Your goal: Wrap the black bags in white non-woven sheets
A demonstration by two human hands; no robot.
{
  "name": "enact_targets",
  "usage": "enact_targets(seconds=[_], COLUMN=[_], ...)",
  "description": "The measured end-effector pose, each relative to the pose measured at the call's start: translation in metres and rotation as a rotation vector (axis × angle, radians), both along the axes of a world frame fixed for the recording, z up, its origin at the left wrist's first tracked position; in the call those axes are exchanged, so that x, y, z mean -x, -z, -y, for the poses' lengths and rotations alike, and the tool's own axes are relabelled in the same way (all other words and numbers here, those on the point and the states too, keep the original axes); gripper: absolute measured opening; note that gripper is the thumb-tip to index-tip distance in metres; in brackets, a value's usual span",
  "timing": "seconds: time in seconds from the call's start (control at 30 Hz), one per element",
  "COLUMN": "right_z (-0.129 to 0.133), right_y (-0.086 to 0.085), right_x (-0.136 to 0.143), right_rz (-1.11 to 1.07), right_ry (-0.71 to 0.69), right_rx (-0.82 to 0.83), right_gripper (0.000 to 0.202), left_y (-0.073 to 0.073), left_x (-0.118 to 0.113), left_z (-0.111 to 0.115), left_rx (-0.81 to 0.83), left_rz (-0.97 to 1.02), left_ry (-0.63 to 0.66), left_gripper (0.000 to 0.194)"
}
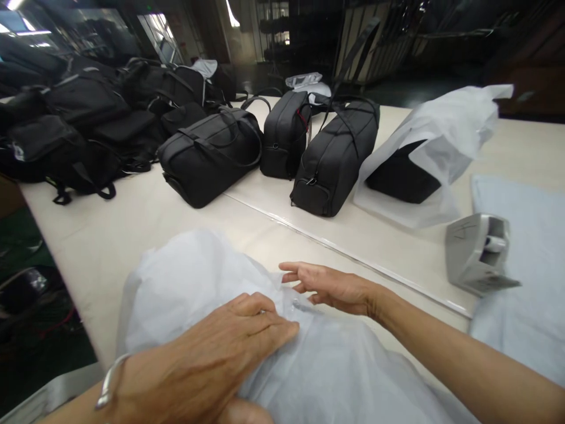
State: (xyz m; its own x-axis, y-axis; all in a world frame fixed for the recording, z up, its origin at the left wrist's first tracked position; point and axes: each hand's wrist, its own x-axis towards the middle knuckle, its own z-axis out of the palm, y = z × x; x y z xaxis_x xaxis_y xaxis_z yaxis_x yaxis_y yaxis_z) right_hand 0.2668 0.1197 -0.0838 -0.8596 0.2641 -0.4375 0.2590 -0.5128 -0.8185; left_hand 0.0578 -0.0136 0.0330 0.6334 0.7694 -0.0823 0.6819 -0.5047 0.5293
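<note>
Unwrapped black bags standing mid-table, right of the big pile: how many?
3: the left bag, the narrow middle bag, and the right bag near the white wrapping. Others may hide behind.

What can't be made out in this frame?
All in the head view:
- Contents of the white wrapping: its cloudy sheet covers them; the bottom edge cuts it off.
- The left hand's grip: its underside is hidden by the hand itself.
- Marks on the grey holder: too small and blurred.
- Bag count in the black heap: bags overlap, left edge crops.
</note>
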Motion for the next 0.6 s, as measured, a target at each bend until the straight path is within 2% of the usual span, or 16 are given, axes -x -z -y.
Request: enact_targets(seconds=[0.07, 0.17, 0.23, 0.3, 0.37, 0.4, 0.43, 0.5, 0.6], right_z=[-0.001, 0.003, 0.004, 0.002, -0.002, -0.004, -0.004, -0.002, 0.006], right_y=[0.011, 0.031, 0.038, 0.032, 0.014, 0.003, -0.007, -0.02, -0.017], right_x=[0.0, 0.006, 0.007, 0.003, -0.002, -0.004, -0.005, -0.004, 0.003], right_rz=[0.024, 0.088, 0.138, 0.181, 0.156, 0.117, 0.079, 0.047, 0.084], right_ry=[0.026, -0.021, -0.002, 0.119, 0.236, 0.247, 0.216, 0.083, -0.041], right_rx=[0.033, 0.079, 0.11, 0.019, -0.153, -0.217, -0.247, -0.202, -0.098], right_gripper=[0.075, 0.082, 0.077, 0.063, 0.05, 0.046, 0.044, 0.047, 0.053], left_y=[0.002, 0.004, 0.003, 0.002, 0.0, -0.002, -0.002, -0.002, 0.004], left_x=[0.003, 0.007, 0.007, 0.003, -0.001, -0.003, -0.004, -0.006, -0.005], left_z=[0.001, 0.003, 0.003, 0.001, -0.001, -0.003, -0.004, -0.003, 0.006], left_rx=[-0.001, -0.013, 0.024, 0.083, 0.126, 0.131, 0.127, 0.092, -0.079], left_rz=[-0.037, -0.082, -0.1, -0.11, -0.114, -0.111, -0.105, -0.096, -0.138], left_ry=[0.02, 0.038, 0.044, 0.044, 0.036, 0.028, 0.024, 0.025, 0.039], left_gripper=[0.063, 0.072, 0.07, 0.063, 0.058, 0.058, 0.058, 0.06, 0.059])
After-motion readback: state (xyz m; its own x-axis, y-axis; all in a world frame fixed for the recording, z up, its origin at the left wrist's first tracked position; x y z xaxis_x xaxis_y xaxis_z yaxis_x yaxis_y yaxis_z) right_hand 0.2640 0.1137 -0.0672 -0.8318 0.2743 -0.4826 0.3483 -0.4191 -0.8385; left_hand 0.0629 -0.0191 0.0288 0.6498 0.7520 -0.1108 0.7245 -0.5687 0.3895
